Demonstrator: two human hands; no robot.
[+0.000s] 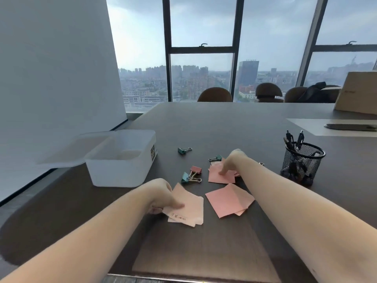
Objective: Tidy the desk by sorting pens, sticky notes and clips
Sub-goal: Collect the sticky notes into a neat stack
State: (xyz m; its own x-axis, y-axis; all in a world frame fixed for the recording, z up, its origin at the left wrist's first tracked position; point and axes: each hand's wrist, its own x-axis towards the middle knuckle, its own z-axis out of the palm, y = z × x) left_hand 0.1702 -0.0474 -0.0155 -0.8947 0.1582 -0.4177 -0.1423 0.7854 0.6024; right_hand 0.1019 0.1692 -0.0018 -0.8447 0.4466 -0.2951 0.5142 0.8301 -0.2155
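My left hand (161, 196) grips a small stack of pale pink sticky notes (187, 209) just above the dark desk. My right hand (231, 163) reaches further out, fingertips pressing on another pink sticky note (219, 176). Between my arms lies a loose pile of pink notes (228, 200). Binder clips are scattered behind them: a green one (183, 150), a green one (216, 158) by my right hand, and a pink and a teal one together (192, 174). A black mesh pen cup (302, 162) with pens stands at the right.
A translucent white plastic box (120, 160), open, with its lid (69, 150) lying beside it, stands at the left. A cardboard box (357, 92) and a grey strip with a dark flat object (350, 127) sit far right. Chairs line the far edge by the windows.
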